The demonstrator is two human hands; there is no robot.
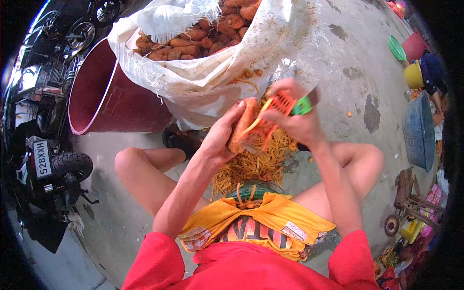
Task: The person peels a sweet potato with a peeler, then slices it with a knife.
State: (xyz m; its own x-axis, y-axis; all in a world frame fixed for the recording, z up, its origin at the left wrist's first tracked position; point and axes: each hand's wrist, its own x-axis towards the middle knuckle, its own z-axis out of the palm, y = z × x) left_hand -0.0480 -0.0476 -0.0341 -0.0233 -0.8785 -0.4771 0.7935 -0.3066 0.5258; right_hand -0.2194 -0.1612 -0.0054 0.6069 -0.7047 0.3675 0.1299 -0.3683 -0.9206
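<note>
My left hand (223, 130) is wrapped round a large orange carrot (245, 118), holding it tilted upright over the floor. Close beside it, my right hand (297, 123) grips an orange slotted peeler (280, 105); a green piece (302, 106) and a blurred blade stick out past the fingers. The peeler is at the carrot's right side; whether they touch is unclear. Beneath both hands lies a heap of orange peelings (258, 166). An open white sack (217, 72) full of carrots (193, 41) stands just beyond.
A large maroon tub (140, 104) leans left of the sack. Motorcycles (58, 164) line the left side. At the right are a blue basin (418, 133), a yellow bucket (413, 76), a green basin (397, 47), a small cart (411, 200) and another person (431, 72).
</note>
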